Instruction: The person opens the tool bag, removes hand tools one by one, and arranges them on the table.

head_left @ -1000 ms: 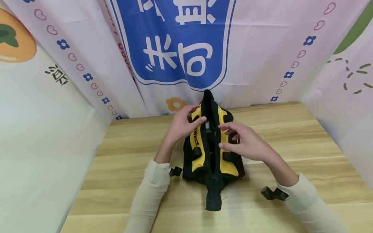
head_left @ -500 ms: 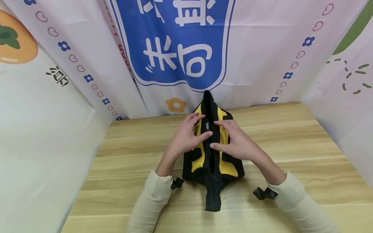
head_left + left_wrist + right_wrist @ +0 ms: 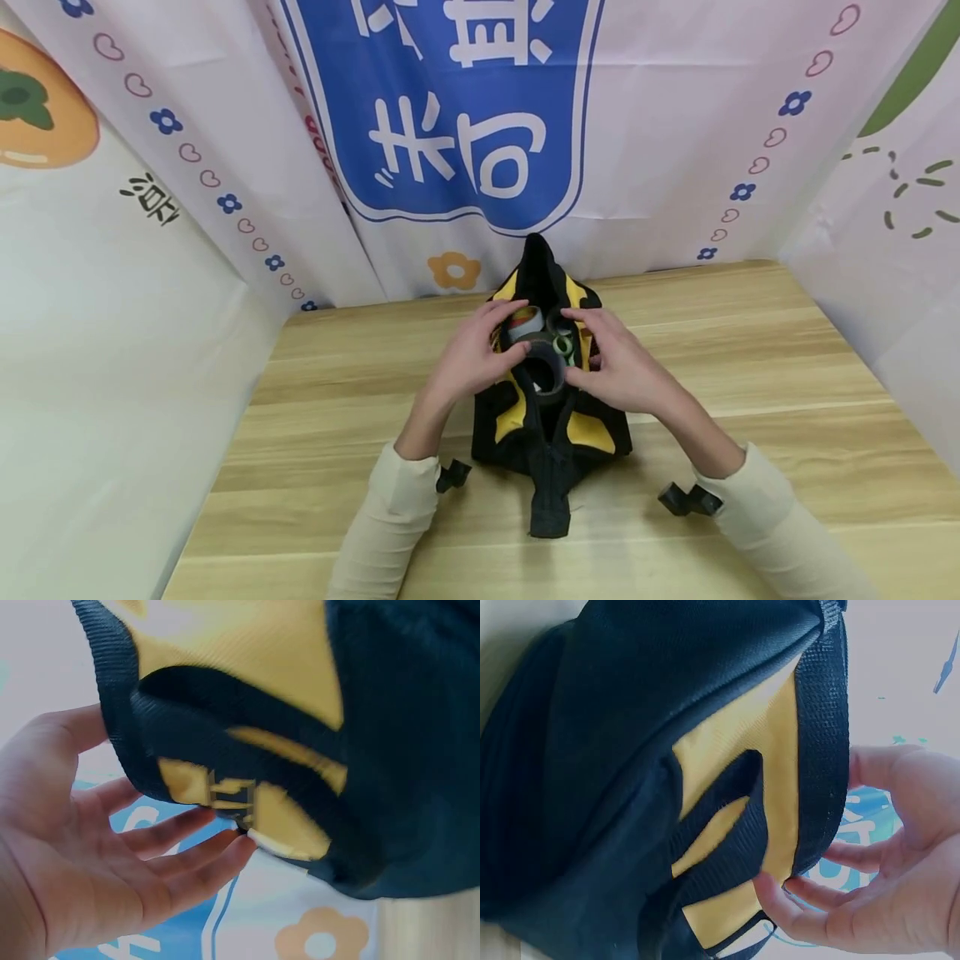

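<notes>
A black and yellow zippered tool bag sits on the table, its mouth spread wide. My left hand holds the left rim; in the left wrist view its thumb goes behind the black edge. On the opposite rim, my right hand has its thumb tucked inside and fingers along the outside. Between the hands, inside the bag, lie a large dark ring-shaped roll, a grey roll with an orange-red inside, and a small green ring. The bag's bottom is hidden.
The bag stands on a wood-grain table near its back edge. A printed cloth hangs just behind it. Black devices are worn at both wrists, and a black zipper tab extends toward me.
Both hands have come in to the bag's rims and drawn them apart. The narrow slit has widened, bringing the rolls inside into view.
</notes>
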A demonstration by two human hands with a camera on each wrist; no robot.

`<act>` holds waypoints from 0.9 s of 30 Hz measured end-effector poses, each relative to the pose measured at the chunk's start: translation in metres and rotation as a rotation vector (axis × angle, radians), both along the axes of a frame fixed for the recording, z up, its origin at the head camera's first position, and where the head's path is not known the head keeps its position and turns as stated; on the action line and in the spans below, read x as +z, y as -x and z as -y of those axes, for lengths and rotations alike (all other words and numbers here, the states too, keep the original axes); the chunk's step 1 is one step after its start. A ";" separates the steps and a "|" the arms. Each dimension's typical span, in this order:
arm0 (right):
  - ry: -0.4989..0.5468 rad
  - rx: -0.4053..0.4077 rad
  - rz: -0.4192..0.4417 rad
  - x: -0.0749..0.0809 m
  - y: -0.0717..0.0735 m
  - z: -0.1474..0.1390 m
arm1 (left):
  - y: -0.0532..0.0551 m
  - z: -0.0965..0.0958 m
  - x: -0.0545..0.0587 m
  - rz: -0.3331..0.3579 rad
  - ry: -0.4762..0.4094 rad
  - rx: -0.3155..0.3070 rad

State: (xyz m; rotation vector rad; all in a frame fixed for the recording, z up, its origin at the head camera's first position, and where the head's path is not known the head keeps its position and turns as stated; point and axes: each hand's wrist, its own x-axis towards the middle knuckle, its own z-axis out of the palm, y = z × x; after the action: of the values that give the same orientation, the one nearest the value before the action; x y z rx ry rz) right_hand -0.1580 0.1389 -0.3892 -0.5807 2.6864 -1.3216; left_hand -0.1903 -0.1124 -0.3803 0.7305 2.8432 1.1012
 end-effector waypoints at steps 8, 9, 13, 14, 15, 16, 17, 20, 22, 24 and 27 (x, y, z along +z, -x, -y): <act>-0.029 -0.025 -0.031 0.001 -0.005 -0.016 | -0.007 0.025 0.003 0.135 0.001 0.080; -0.035 -0.025 -0.036 0.001 -0.006 -0.018 | -0.008 0.028 0.003 0.153 -0.010 0.086; -0.049 -0.037 -0.054 0.000 -0.007 -0.026 | -0.010 0.037 0.002 0.181 -0.027 0.111; -0.052 -0.039 -0.063 0.000 -0.007 -0.028 | -0.011 0.040 0.002 0.179 -0.025 0.116; -0.050 -0.045 -0.071 0.001 -0.008 -0.030 | -0.011 0.043 0.002 0.176 -0.027 0.124; -0.044 -0.048 -0.077 0.001 -0.009 -0.033 | -0.010 0.045 0.002 0.172 -0.027 0.131; -0.036 -0.052 -0.083 0.002 -0.009 -0.035 | -0.010 0.048 0.002 0.168 -0.029 0.137; -0.016 -0.060 -0.095 0.003 -0.012 -0.041 | -0.010 0.056 0.002 0.159 -0.034 0.155; -0.009 -0.069 -0.089 0.003 -0.012 -0.045 | -0.010 0.062 0.002 0.161 -0.047 0.164; -0.012 -0.080 -0.082 0.003 -0.012 -0.049 | -0.009 0.066 0.002 0.165 -0.054 0.170; -0.021 -0.097 -0.060 0.003 -0.012 -0.057 | -0.008 0.073 0.002 0.180 -0.065 0.172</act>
State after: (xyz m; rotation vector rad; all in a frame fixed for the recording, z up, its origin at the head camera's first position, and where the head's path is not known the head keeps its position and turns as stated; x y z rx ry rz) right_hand -0.1462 0.1960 -0.3864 -0.5019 2.8060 -1.3177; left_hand -0.1824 -0.1850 -0.3784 0.3721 2.7690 1.2173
